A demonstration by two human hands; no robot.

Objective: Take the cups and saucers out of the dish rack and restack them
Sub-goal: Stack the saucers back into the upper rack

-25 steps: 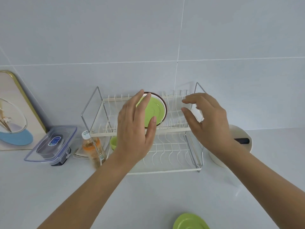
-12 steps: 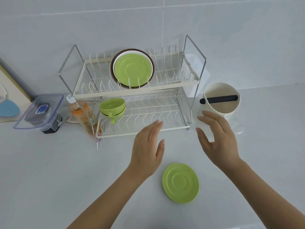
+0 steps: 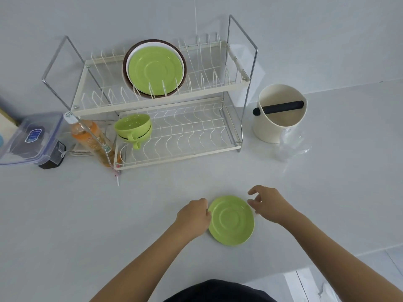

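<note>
A green saucer (image 3: 231,221) lies flat on the white counter in front of me. My left hand (image 3: 193,216) has curled fingers on its left rim, and my right hand (image 3: 270,203) pinches its upper right rim. Behind stands the two-tier wire dish rack (image 3: 196,153). A second green saucer (image 3: 154,68) stands upright in the top tier, leaning against a white plate and a brown plate (image 3: 185,68). Two green cups (image 3: 133,127), nested one in the other, sit at the left end of the bottom tier.
A cream tub with a black bar (image 3: 277,127) stands right of the rack, with a clear glass (image 3: 292,144) before it. An orange bottle (image 3: 93,138) and a clear lidded box (image 3: 28,140) are on the left. The counter's edge (image 3: 327,258) drops off at the lower right.
Both hands came down from the rack's top tier to the counter and closed on the rims of the green saucer lying there. My view tilted downward.
</note>
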